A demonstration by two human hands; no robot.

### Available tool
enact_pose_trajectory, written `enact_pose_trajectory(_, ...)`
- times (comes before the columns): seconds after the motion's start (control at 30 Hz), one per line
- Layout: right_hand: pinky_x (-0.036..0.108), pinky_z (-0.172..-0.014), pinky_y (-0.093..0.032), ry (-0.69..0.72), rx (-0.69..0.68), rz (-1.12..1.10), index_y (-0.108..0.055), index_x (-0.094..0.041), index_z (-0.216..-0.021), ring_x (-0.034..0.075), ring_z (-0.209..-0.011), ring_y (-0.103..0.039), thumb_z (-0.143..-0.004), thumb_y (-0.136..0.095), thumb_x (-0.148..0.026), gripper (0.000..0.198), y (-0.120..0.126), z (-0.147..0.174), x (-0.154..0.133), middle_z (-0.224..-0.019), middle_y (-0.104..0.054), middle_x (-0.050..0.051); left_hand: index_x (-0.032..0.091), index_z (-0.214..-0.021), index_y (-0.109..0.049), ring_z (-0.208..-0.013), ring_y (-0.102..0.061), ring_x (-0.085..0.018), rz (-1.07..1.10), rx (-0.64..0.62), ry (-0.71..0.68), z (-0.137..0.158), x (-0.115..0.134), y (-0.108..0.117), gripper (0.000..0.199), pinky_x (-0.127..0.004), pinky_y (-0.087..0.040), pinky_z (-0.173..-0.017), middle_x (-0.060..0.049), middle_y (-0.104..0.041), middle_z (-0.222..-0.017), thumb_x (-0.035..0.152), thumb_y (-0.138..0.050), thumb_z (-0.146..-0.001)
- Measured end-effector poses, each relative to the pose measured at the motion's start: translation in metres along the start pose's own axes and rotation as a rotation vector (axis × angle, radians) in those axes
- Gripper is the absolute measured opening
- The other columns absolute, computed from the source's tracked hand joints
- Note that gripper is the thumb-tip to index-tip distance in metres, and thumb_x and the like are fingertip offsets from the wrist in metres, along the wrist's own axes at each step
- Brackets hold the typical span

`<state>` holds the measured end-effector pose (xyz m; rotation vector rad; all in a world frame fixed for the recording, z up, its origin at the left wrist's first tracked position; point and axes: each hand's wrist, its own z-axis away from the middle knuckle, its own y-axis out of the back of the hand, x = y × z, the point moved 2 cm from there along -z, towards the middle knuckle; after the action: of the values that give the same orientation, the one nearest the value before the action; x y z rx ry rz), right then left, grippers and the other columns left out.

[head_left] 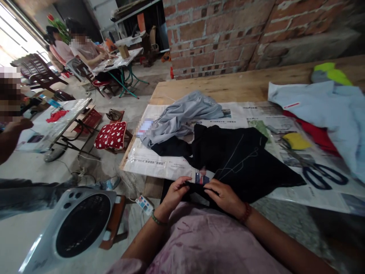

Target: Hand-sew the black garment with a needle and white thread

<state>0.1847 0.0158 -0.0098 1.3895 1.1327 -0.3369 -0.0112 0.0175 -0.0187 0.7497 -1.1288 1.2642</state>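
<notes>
A black cloth garment [228,146] lies over the table's near edge, and part of it hangs down by my lap. My left hand [175,192] pinches its edge, thumb against fingers. Close by on the right, my right hand [224,195] grips the same edge with bent fingers. A loose pale thread [237,167] loops across the black cloth near my right hand. Farther right lie large dark-handled scissors [325,176], blades pointing away, by a yellow piece [296,140]. Whether a needle is between my fingers is too small to see.
Newspaper under clear plastic [151,163] covers the wooden table [176,89]. A grey garment [188,110] lies behind the black one; a light-blue garment [316,104] is at right. On the left are a fan [82,224], a power strip [144,204], a cushioned stool [111,136] and other people.
</notes>
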Motion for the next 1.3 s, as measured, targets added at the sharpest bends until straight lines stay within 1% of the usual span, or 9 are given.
enact_pose_trajectory(0.17, 0.024, -0.066, -0.049, 0.04, 0.01, 0.031, -0.062, -0.018, -0.085, 0.013, -0.073, -0.058, -0.085, -0.046, -0.021, 0.017, -0.001, -0.001, -0.002, -0.081, -0.06, 0.005, 0.02, -0.107, -0.059, -0.092, -0.051, -0.018, -0.272, -0.151, -0.191, 0.0, 0.017, -0.001, 0.04, -0.029, -0.04, -0.082, -0.004, -0.056, -0.1, 0.02, -0.064, -0.068)
enact_pose_trajectory(0.3, 0.024, -0.064, -0.049, 0.055, 0.01, 0.04, -0.062, -0.019, -0.085, 0.012, -0.071, -0.057, -0.085, -0.045, -0.022, 0.018, 0.001, -0.002, -0.006, -0.079, -0.06, 0.005, 0.018, -0.101, -0.062, -0.096, -0.052, -0.019, -0.494, -0.197, -0.349, -0.003, 0.034, -0.012, 0.039, -0.032, -0.04, -0.088, -0.006, -0.056, -0.101, 0.026, -0.072, -0.065)
enact_pose_trajectory(0.53, 0.023, -0.063, -0.047, 0.073, -0.004, 0.044, -0.061, -0.019, -0.083, 0.012, -0.071, -0.056, -0.085, -0.044, -0.02, 0.017, 0.001, 0.0, -0.005, -0.079, -0.06, 0.005, 0.018, -0.084, -0.069, -0.083, -0.054, -0.015, -0.529, -0.169, -0.366, -0.011, 0.024, -0.026, 0.018, -0.028, -0.044, -0.077, -0.004, -0.055, -0.085, 0.027, -0.07, -0.069)
enact_pose_trajectory(0.73, 0.023, -0.064, -0.047, 0.03, -0.006, 0.004, -0.062, -0.018, -0.082, 0.012, -0.071, -0.057, -0.083, -0.047, -0.021, 0.015, 0.001, 0.0, -0.006, -0.079, -0.059, 0.004, 0.018, -0.076, -0.069, -0.089, -0.053, -0.017, -0.567, -0.132, -0.419, -0.011, 0.022, -0.026, 0.009, -0.03, -0.042, -0.082, -0.005, -0.056, -0.089, 0.023, -0.07, -0.069)
enact_pose_trajectory(0.87, 0.026, -0.073, -0.049, -0.047, -0.008, -0.04, -0.061, -0.019, -0.097, 0.014, -0.08, -0.058, -0.085, -0.043, -0.025, 0.022, 0.014, 0.0, -0.003, -0.089, -0.059, 0.006, 0.018, -0.078, -0.069, -0.077, -0.055, -0.014, -0.549, -0.167, -0.391, -0.011, 0.021, -0.025, 0.008, -0.027, -0.043, -0.074, -0.003, -0.059, -0.078, 0.022, -0.066, -0.072)
enact_pose_trajectory(0.97, 0.024, -0.068, -0.05, -0.12, 0.028, -0.056, -0.058, -0.021, -0.107, 0.012, -0.074, -0.058, -0.088, -0.033, -0.024, 0.031, 0.03, 0.001, 0.007, -0.085, -0.058, 0.005, 0.017, -0.079, -0.069, -0.071, -0.054, -0.012, -0.531, -0.155, -0.34, -0.01, 0.018, -0.022, 0.01, -0.024, -0.043, -0.068, -0.003, -0.059, -0.075, 0.024, -0.065, -0.073)
enact_pose_trajectory(1.13, 0.023, -0.064, -0.049, -0.209, 0.059, -0.025, -0.034, -0.02, -0.131, 0.009, -0.06, -0.056, -0.087, -0.035, -0.024, 0.044, 0.05, 0.002, 0.014, -0.078, -0.06, 0.0, 0.017, -0.079, -0.069, -0.071, -0.054, -0.012, -0.515, -0.139, -0.351, -0.009, 0.017, -0.021, 0.009, -0.023, -0.042, -0.066, -0.003, -0.057, -0.074, 0.022, -0.064, -0.073)
enact_pose_trajectory(1.2, 0.023, -0.063, -0.049, -0.216, 0.037, -0.004, -0.043, -0.019, -0.121, 0.01, -0.062, -0.058, -0.086, -0.038, -0.025, 0.036, 0.052, 0.0, 0.012, -0.079, -0.062, 0.001, 0.017, -0.078, -0.07, -0.07, -0.054, -0.012, -0.507, -0.136, -0.351, -0.008, 0.018, -0.022, 0.009, -0.023, -0.042, -0.066, -0.002, -0.057, -0.074, 0.02, -0.064, -0.072)
enact_pose_trajectory(1.3, 0.024, -0.066, -0.048, -0.132, -0.042, 0.05, -0.058, -0.02, -0.092, 0.012, -0.072, -0.06, -0.086, -0.041, -0.027, 0.019, 0.049, -0.005, 0.008, -0.082, -0.064, 0.002, 0.016, -0.077, -0.07, -0.07, -0.053, -0.012, -0.505, -0.132, -0.343, -0.007, 0.019, -0.023, 0.008, -0.022, -0.042, -0.066, -0.002, -0.056, -0.073, 0.018, -0.065, -0.071)
